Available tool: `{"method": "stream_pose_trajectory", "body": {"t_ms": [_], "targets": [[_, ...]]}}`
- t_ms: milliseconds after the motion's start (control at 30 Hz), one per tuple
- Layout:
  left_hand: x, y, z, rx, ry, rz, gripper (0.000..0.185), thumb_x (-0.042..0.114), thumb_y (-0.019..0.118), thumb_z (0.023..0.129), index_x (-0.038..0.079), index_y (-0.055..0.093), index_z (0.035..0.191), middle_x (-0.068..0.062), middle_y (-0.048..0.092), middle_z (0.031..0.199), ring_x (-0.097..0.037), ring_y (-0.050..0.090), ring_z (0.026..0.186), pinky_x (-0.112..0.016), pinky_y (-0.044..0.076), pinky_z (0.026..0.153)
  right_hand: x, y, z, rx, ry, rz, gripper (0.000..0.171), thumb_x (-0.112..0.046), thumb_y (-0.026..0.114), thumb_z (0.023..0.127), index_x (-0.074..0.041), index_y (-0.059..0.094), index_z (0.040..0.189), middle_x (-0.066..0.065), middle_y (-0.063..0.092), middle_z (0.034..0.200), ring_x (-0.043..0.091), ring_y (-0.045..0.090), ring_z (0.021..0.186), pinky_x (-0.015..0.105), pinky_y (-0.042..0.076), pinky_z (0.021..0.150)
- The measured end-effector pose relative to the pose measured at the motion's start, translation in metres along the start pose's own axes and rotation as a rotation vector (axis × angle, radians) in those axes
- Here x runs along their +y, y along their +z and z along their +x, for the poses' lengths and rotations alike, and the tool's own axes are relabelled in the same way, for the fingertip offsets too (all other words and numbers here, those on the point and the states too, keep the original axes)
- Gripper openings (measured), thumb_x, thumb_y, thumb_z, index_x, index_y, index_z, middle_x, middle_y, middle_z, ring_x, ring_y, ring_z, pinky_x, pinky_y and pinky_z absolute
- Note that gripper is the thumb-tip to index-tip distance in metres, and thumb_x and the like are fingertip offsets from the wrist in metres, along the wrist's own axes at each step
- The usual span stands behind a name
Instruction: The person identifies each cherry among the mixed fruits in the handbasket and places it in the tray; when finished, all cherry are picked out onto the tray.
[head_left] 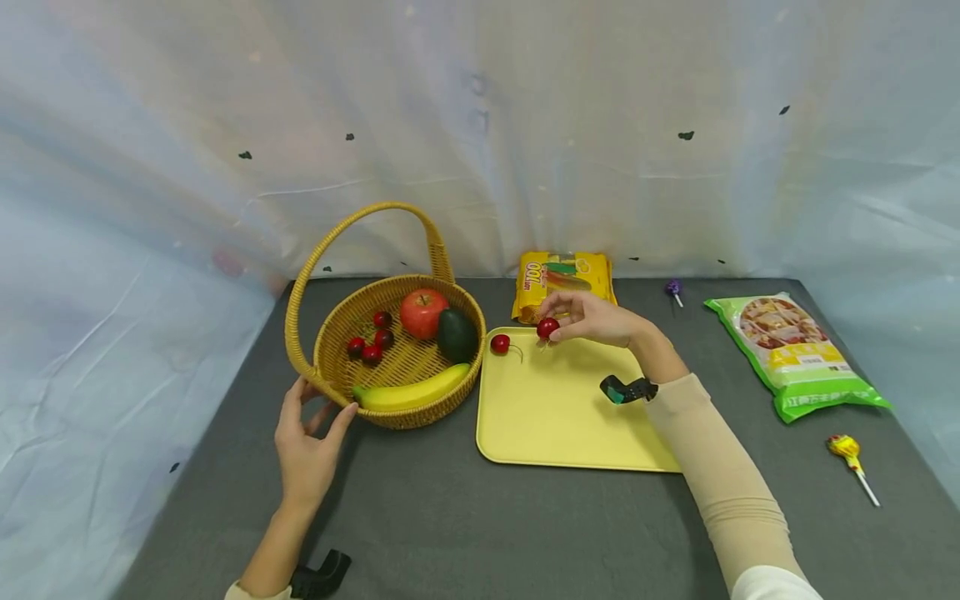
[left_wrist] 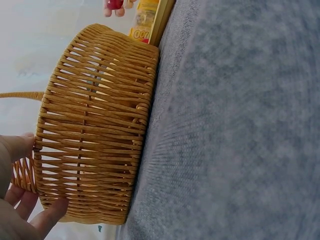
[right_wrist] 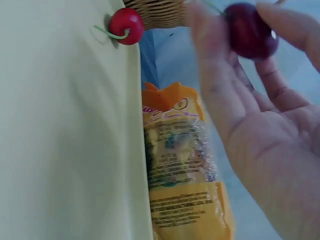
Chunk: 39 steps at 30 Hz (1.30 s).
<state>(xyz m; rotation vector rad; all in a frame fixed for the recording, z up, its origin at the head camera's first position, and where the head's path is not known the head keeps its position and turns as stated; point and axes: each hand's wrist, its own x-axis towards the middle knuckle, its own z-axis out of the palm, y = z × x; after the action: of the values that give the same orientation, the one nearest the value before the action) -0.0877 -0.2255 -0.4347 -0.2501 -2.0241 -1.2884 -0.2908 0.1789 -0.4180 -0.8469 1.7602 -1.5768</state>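
My right hand [head_left: 561, 325] pinches a dark red cherry [head_left: 547, 327] [right_wrist: 250, 36] just above the far edge of the yellow tray [head_left: 558, 417]. A second cherry [head_left: 500, 342] [right_wrist: 126, 25] lies on the tray's far left corner. My left hand [head_left: 318, 425] [left_wrist: 20, 200] touches the near left rim of the wicker basket [head_left: 330, 333] [left_wrist: 95, 130] with thumb and fingers spread. In the basket lie a red apple [head_left: 423, 312], an avocado [head_left: 456, 335], a banana [head_left: 412, 390] and several cherries [head_left: 372, 342].
A yellow snack packet [head_left: 562, 279] [right_wrist: 182, 165] lies behind the tray. A green snack bag [head_left: 795, 354] lies at the right, a yellow lollipop [head_left: 851, 454] near it, a purple lollipop [head_left: 673, 289] at the back. White cloth walls surround the grey table [head_left: 450, 525].
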Motion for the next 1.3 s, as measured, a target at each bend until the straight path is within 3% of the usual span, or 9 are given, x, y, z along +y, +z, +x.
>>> {"method": "stream_pose_trajectory", "body": {"t_ms": [133,333,467,567,767,933,1033,1167,1300], "targets": [[0.0,0.0,0.0,0.001,-0.005,0.004,0.071,-0.028,0.07,0.074,-0.012,0.048,0.139,-0.031,0.052,0.116,-0.032,0.054,0.11,-0.022,0.057,0.092,0.004,0.0,0.002,0.031,0.02,-0.056,0.036,0.001,0.06,0.097,0.016,0.05,0.128,0.035,0.058,0.114,0.047,0.061,0.093,0.053,0.057,0.088],[0.001,0.0,0.0,-0.005,-0.02,0.001,0.07,-0.027,0.07,0.075,-0.013,0.046,0.139,-0.034,0.051,0.117,-0.031,0.053,0.111,-0.022,0.056,0.093,0.012,0.002,0.006,0.03,0.083,-0.14,0.038,-0.004,0.063,0.097,0.01,0.052,0.131,0.027,0.058,0.125,0.043,0.059,0.097,0.043,0.058,0.08],[0.0,0.0,0.001,-0.004,-0.01,-0.005,0.071,-0.028,0.07,0.074,-0.012,0.047,0.139,-0.037,0.05,0.116,-0.031,0.053,0.111,-0.022,0.056,0.093,0.017,0.006,0.008,0.017,0.12,-0.125,0.033,-0.001,0.066,0.094,0.009,0.055,0.124,0.021,0.062,0.112,0.04,0.059,0.092,0.039,0.058,0.071],[0.0,0.0,0.001,0.0,-0.008,-0.005,0.071,-0.028,0.07,0.074,-0.011,0.047,0.139,-0.032,0.052,0.117,-0.032,0.053,0.111,-0.021,0.056,0.092,0.02,0.009,0.01,0.01,0.138,-0.151,0.034,0.002,0.07,0.09,0.008,0.058,0.122,0.019,0.063,0.109,0.034,0.06,0.084,0.035,0.057,0.067],[0.001,0.0,0.0,0.009,0.001,-0.003,0.071,-0.029,0.07,0.073,-0.011,0.049,0.138,-0.016,0.055,0.118,-0.035,0.053,0.109,-0.021,0.056,0.092,0.028,0.015,0.014,0.063,0.089,-0.328,0.04,0.001,0.076,0.085,0.006,0.06,0.121,0.018,0.062,0.112,0.022,0.06,0.079,0.029,0.057,0.068],[0.001,0.0,0.0,0.014,0.007,0.0,0.071,-0.029,0.07,0.072,-0.012,0.049,0.138,-0.022,0.055,0.117,-0.03,0.054,0.11,-0.02,0.056,0.092,0.033,0.018,0.015,0.127,0.04,-0.412,0.034,0.002,0.076,0.084,0.005,0.064,0.116,0.016,0.065,0.106,0.022,0.061,0.078,0.027,0.057,0.064],[0.002,0.0,0.0,0.015,0.004,0.006,0.071,-0.029,0.07,0.073,-0.012,0.049,0.138,-0.019,0.056,0.117,-0.028,0.054,0.11,-0.02,0.056,0.092,0.035,0.019,0.015,0.142,0.036,-0.452,0.03,0.002,0.076,0.084,0.005,0.067,0.113,0.015,0.067,0.102,0.021,0.062,0.075,0.026,0.057,0.063],[0.002,0.0,0.0,0.013,0.0,0.004,0.071,-0.028,0.07,0.073,-0.012,0.049,0.138,-0.02,0.055,0.118,-0.029,0.054,0.111,-0.021,0.056,0.092,0.036,0.02,0.014,0.152,0.032,-0.488,0.032,0.001,0.075,0.086,0.005,0.067,0.116,0.015,0.068,0.103,0.021,0.062,0.075,0.026,0.057,0.065],[0.002,0.001,0.0,0.013,0.001,0.004,0.071,-0.029,0.07,0.073,-0.012,0.048,0.138,-0.028,0.054,0.116,-0.03,0.054,0.11,-0.02,0.056,0.091,0.034,0.021,0.011,0.171,0.022,-0.534,0.041,0.0,0.076,0.085,0.006,0.064,0.123,0.015,0.068,0.107,0.021,0.058,0.075,0.028,0.055,0.066]]}}
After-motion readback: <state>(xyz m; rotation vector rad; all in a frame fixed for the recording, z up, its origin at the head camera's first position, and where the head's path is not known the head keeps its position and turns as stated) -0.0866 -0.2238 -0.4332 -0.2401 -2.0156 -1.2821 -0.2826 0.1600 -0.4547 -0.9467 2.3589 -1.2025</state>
